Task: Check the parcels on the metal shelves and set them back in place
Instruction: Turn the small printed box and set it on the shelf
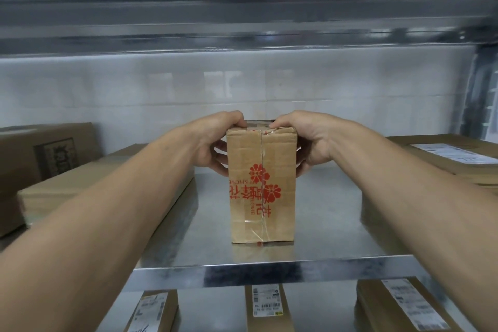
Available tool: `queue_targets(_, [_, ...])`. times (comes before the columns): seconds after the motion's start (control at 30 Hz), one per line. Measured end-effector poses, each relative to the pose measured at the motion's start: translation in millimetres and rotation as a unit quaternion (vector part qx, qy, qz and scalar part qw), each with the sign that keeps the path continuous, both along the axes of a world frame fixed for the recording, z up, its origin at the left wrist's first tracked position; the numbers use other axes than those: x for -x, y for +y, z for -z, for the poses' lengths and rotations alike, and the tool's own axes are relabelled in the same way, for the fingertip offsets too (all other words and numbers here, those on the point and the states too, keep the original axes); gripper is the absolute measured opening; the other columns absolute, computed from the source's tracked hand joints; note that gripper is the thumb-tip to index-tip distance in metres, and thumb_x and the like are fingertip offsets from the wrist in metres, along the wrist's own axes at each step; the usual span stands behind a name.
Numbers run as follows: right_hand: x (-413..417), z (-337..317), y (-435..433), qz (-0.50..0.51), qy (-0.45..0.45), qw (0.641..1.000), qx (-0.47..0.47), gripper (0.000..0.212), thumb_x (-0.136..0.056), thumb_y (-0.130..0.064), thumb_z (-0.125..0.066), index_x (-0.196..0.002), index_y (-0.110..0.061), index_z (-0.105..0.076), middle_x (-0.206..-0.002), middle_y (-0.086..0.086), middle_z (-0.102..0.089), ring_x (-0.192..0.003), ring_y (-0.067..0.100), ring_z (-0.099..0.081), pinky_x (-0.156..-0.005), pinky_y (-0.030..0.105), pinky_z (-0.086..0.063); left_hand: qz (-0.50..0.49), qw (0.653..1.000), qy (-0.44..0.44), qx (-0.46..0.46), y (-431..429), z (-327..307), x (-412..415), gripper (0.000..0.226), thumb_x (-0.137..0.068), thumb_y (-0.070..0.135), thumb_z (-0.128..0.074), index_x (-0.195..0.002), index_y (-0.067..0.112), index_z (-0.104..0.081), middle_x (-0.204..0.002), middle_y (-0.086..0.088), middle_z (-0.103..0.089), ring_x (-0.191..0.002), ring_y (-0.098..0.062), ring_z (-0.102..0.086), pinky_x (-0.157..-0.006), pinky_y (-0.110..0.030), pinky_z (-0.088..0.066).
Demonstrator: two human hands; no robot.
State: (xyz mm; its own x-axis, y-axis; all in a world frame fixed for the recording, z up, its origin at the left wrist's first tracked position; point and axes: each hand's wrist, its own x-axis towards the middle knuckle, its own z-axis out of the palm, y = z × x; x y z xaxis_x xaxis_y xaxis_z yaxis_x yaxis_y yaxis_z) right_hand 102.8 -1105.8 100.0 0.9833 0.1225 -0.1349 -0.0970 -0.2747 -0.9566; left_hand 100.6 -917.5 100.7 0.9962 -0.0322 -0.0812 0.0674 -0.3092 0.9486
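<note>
Curling round the upper end of an upright cardboard parcel (262,183), the fingers (220,155) of the left hand (213,140) wrap its left side, with the thumb pressed on the top edge. The right hand (315,140) mirrors this, its fingers (301,167) bent round the right side and its thumb on top. Both hands grip the parcel and hold nothing else.

The parcel stands on end on the metal shelf (331,226), its base touching the surface near the front lip. A taped seam runs down the middle of its near face, with red flowers and red characters printed sideways.

Taking the parcel as the centre of the dial:
- At nine o'clock a flat carton (89,186) lies under the left forearm, with a darker box (45,153) just beyond it.
- At three o'clock a labelled carton (447,156) lies behind the right forearm.
- At twelve o'clock a white tiled wall (161,89) stands behind, and the upper shelf (242,19) runs blurred across the top.
- At six o'clock, on the level below, three labelled boxes (268,307) lie side by side, well apart.
</note>
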Motion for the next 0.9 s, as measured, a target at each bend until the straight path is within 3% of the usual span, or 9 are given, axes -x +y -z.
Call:
queue_targets(0.17, [4, 2, -2, -0.003, -0.014, 1.0, -0.015, 0.02, -0.097, -0.035, -0.062, -0.089, -0.017, -0.062, -0.11, 0.018, -0.061, -0.092, 0.037, -0.064, -0.081, 0.056, -0.059, -0.009, 1.0, -0.012, 0.022, 2, 3, 4, 0.023, -0.089, 0.037, -0.06, -0.097, 0.016, -0.065, -0.116, -0.019, -0.064, -0.09, -0.035, -0.068, -0.063, -0.044, -0.062])
queue_targets(0.3, [6, 2, -4, -0.014, -0.055, 0.997, -0.047, 0.022, -0.099, -0.04, -0.06, -0.094, -0.019, -0.065, -0.104, 0.015, -0.057, -0.093, 0.034, -0.058, -0.086, 0.055, -0.059, 0.008, 0.997, -0.027, 0.077, 3, 4, 3, 0.022, -0.091, 0.036, -0.058, -0.096, 0.016, -0.066, -0.099, -0.014, -0.068, -0.087, -0.03, -0.067, -0.081, -0.045, -0.061])
queue_targets(0.43, [5, 3, -10, -0.004, -0.081, 0.989, -0.125, 0.047, -0.098, -0.051, -0.06, -0.135, -0.021, -0.057, -0.126, 0.019, -0.055, -0.099, 0.041, -0.064, -0.09, 0.062, -0.055, 0.031, 0.991, -0.045, 0.121, 6, 7, 5, 0.025, -0.094, 0.036, -0.056, -0.108, 0.017, -0.063, -0.108, -0.015, -0.068, -0.09, -0.029, -0.066, -0.075, -0.039, -0.059])
queue_targets(0.63, [6, 13, -9, 0.024, -0.089, 0.976, -0.195, 0.047, -0.101, -0.062, -0.047, -0.115, -0.019, -0.056, -0.121, 0.015, -0.06, -0.103, 0.034, -0.063, -0.089, 0.054, -0.052, 0.021, 0.985, -0.07, 0.155, 7, 15, -1, 0.044, -0.096, 0.059, -0.053, -0.113, 0.018, -0.058, -0.112, -0.018, -0.068, -0.107, -0.038, -0.068, -0.101, -0.055, -0.052])
queue_targets(0.77, [3, 17, -10, 0.033, -0.085, 0.973, -0.214, 0.06, -0.099, -0.066, -0.045, -0.134, -0.017, -0.053, -0.13, 0.016, -0.059, -0.116, 0.036, -0.06, -0.096, 0.063, -0.051, 0.009, 0.983, -0.068, 0.172, 6, 17, 1, 0.055, -0.095, 0.067, -0.048, -0.119, 0.018, -0.058, -0.112, -0.016, -0.067, -0.109, -0.037, -0.066, -0.1, -0.056, -0.051])
queue_targets(0.9, [3, 21, -5, 0.038, -0.09, 0.972, -0.212, 0.056, -0.1, -0.066, -0.044, -0.125, -0.018, -0.056, -0.117, 0.011, -0.06, -0.112, 0.03, -0.06, -0.093, 0.057, -0.051, 0.005, 0.982, -0.06, 0.179, 8, 25, 1, 0.064, -0.096, 0.072, -0.042, -0.121, 0.017, -0.062, -0.109, -0.013, -0.067, -0.105, -0.033, -0.065, -0.084, -0.049, -0.051])
